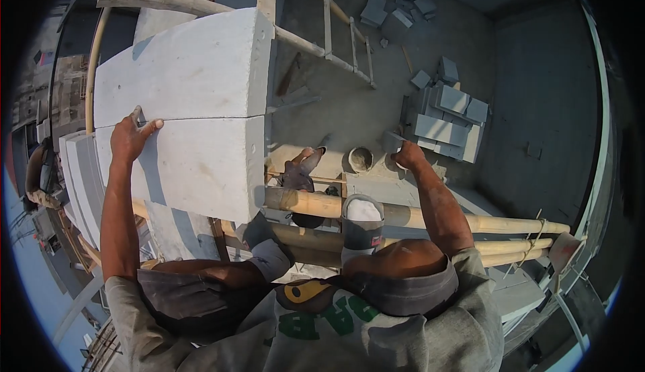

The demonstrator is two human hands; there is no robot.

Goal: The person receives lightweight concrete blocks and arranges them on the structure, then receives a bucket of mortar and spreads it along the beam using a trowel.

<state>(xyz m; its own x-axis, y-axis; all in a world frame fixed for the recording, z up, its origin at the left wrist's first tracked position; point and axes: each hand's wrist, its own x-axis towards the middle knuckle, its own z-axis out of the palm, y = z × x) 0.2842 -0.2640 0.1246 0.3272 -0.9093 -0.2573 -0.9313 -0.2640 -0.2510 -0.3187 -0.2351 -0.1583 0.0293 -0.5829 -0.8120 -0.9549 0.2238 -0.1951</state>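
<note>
Two large white blocks lie edge to edge on the left, an upper block (181, 70) and a lower block (201, 170), with a thin dark seam between them. My left hand (131, 137) rests on them at the seam, thumb and index finger spread apart. Out to the right, over the floor far below, my right hand (410, 156) is closed around a grey flat-bladed tool (392, 142) that looks like a trowel. Its handle is hidden by my fingers.
Bamboo poles (430, 219) run across below my knees. A bamboo ladder (327, 23) stands beyond the blocks. Down on the floor are a bucket (361, 160), stacked grey blocks (443, 130) and another person (297, 176). More white slabs (80, 177) stand at left.
</note>
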